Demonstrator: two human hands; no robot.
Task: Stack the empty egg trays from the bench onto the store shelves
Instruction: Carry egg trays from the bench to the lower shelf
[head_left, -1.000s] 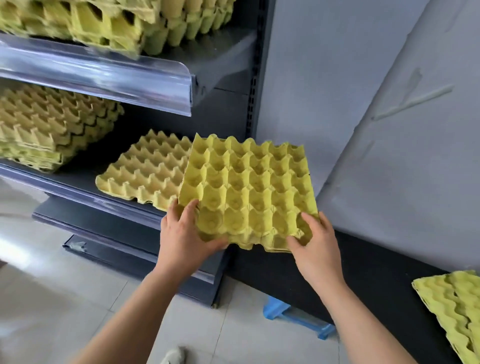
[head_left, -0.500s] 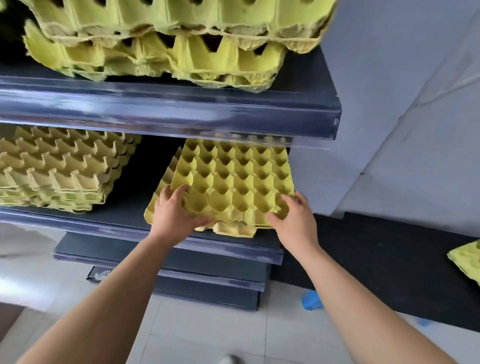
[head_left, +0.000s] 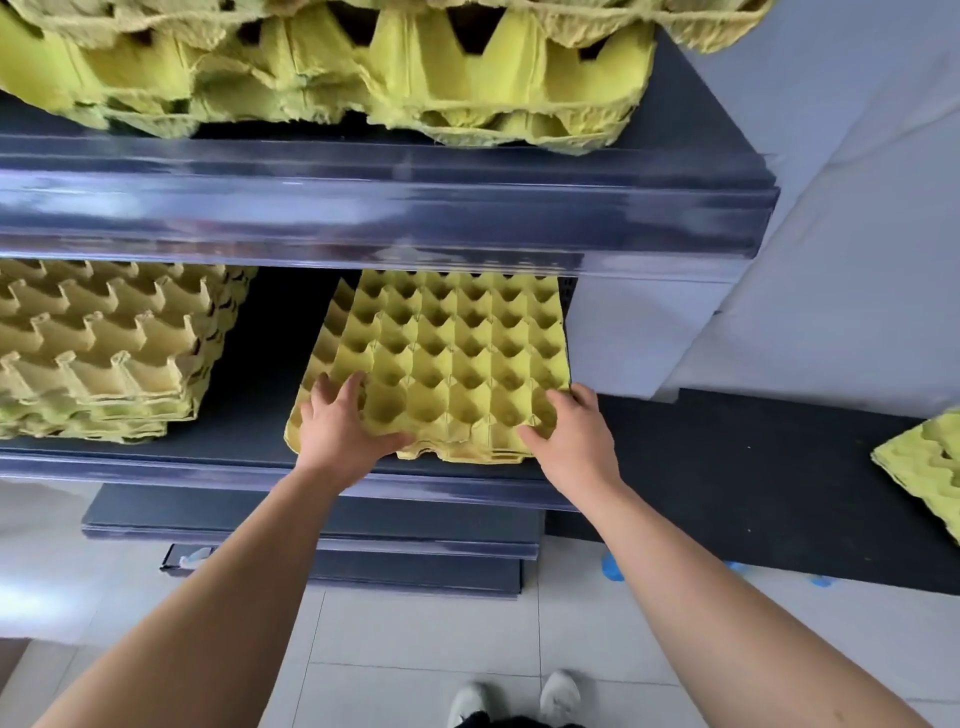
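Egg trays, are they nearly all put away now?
Partly. The upper stack and the left stack are shelved. The left hand and right hand hold the top tray on a small pile. At least one spare tray waits on the black bench.

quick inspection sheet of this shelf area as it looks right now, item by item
surface: middle shelf, dark, with a bare strip between two tray piles
job's things: top tray lies on a lower tray that sticks out to its left; left stack on the same shelf; upper-shelf trays above; bench trays at the right on the black bench
clutter: blue pieces on the floor under the bench
grippers: left hand holds the top tray's front left corner; right hand holds its front right corner
cables: nothing seen
surroundings: grey wall, tiled floor, person's shoes
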